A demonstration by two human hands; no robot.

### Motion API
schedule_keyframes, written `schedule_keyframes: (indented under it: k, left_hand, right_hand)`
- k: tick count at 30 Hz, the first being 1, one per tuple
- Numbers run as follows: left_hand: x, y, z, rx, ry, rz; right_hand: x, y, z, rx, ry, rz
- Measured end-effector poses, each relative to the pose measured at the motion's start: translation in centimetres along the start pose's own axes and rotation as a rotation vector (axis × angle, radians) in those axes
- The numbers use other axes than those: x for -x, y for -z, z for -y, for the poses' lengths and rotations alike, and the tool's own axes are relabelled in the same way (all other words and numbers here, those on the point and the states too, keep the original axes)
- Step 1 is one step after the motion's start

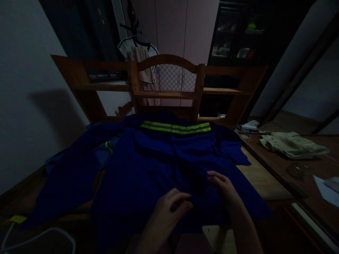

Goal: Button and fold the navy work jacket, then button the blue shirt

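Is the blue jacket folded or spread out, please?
Spread out: the blue jacket lies open across the table, one sleeve extended left.

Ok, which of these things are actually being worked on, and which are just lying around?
In hand:
- blue work jacket, spread out flat
- left hand and right hand, both on its fabric

Lying about:
- beige folded cloth
- white cable
- white paper
- clothes on a hanger
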State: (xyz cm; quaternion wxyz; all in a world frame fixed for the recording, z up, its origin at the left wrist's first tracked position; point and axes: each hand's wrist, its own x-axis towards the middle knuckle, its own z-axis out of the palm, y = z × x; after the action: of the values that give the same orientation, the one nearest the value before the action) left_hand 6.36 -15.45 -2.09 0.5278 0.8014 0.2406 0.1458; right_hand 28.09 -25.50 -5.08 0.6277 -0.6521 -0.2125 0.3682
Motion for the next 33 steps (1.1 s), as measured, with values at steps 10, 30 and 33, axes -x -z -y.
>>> schedule_keyframes:
  k: [10,30,33]
  left_hand:
    - [-2.1,-3.0,2.4,-0.462,-0.151,-0.252]
    - [-4.0,-2.6,1.7,-0.538,-0.066,-0.127]
    - [-4.5,-2.2,2.2,-0.424,-0.031,-0.150]
  right_hand:
    - [-0.2,0.5,-0.6,-0.107,-0.032,-0.050]
    - [1.9,-1.4,1.6,0.386,0.248,0.395]
    - [2.1,-2.2,1.2,0.478,0.334,0.357]
